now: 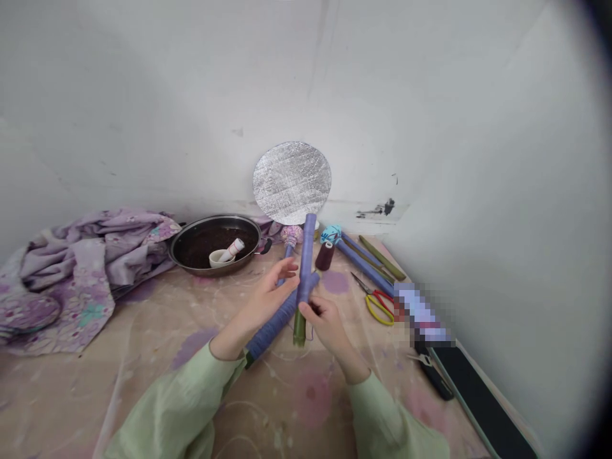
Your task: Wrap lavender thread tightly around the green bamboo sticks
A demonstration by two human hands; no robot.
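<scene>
A bamboo stick (306,255) stands nearly upright in front of me, wrapped in purple-blue thread, with its green lower end bare. My right hand (327,320) grips it low down, thumb across the edge of the wrapping. A loose thread hangs beside that hand. At the stick's left side is my left hand (271,293), fingers stretched and apart; its fingertips reach the wrapping, though whether they press on it I cannot tell. Behind and below the hands, a second purple-wrapped stick (275,325) lies slantwise on the cloth. A dark red thread spool (325,255) stands just beyond.
Yellow-and-red-handled scissors (380,309), more sticks (381,258), a black-handled cutter (435,373) and a long dark panel (478,401) lie right. A pan (179,258) and floral fabric (90,274) are left. A silver disc (292,182) leans against the wall (191,95).
</scene>
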